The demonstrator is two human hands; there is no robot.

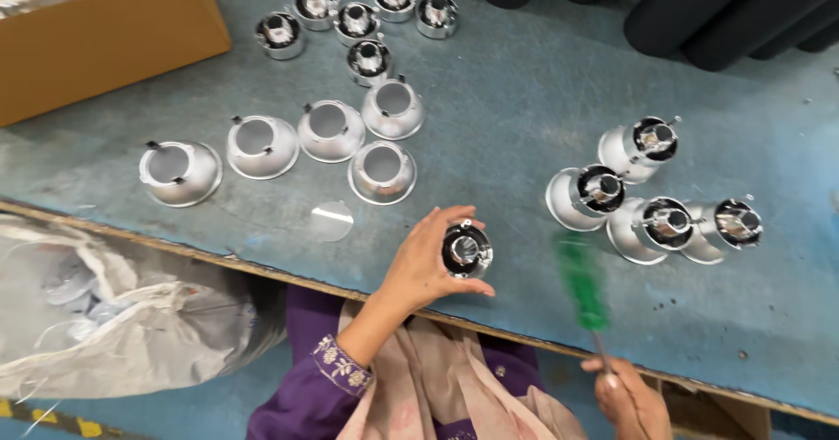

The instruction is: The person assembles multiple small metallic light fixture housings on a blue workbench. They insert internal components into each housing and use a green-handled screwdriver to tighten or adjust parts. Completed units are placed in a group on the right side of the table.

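My left hand grips a small shiny round metal lamp holder just above the near edge of the blue-grey worktable. My right hand is low at the table's front edge and holds a screwdriver by its metal shaft, the green handle blurred and pointing up over the table. Several silver cone-shaped reflectors stand upside down to the left. To the right lie assembled reflectors with black-and-chrome holders. A thin clear round disc lies flat near my left hand.
Several small chrome holders sit at the back of the table. A cardboard box stands at the back left. Black tubes lie at the back right. A white sack with parts hangs below the table's left edge.
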